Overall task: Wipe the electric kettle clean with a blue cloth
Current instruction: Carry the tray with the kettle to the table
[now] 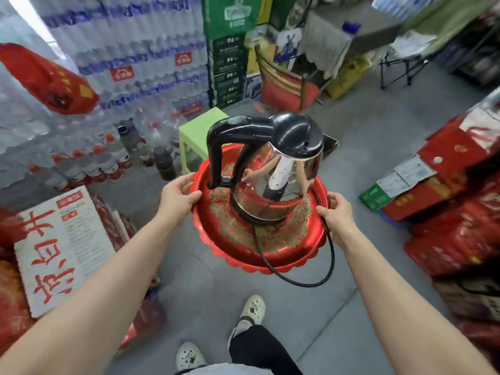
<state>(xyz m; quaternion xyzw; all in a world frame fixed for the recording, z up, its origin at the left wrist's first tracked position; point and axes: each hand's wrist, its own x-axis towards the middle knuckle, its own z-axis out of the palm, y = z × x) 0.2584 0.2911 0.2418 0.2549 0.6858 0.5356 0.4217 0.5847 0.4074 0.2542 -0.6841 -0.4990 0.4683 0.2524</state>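
Head view: both hands, left (pixel 177 197) and right (pixel 338 212), are gripping opposite rims of red tray (pixel 243 244), carrying it level over the floor so the kettle (pixel 273 169) and its dangling cord (pixel 328 255) are staying put; no blue cloth visible.

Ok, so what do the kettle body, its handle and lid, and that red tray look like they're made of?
The kettle body looks like polished stainless steel: it mirrors the hands and the tray. The handle and lid look like glossy black plastic, with soft highlights. The red tray, held by the left hand and right hand, has a bright metallic sheen and a scalloped rim; probably lacquered metal, possibly plastic.
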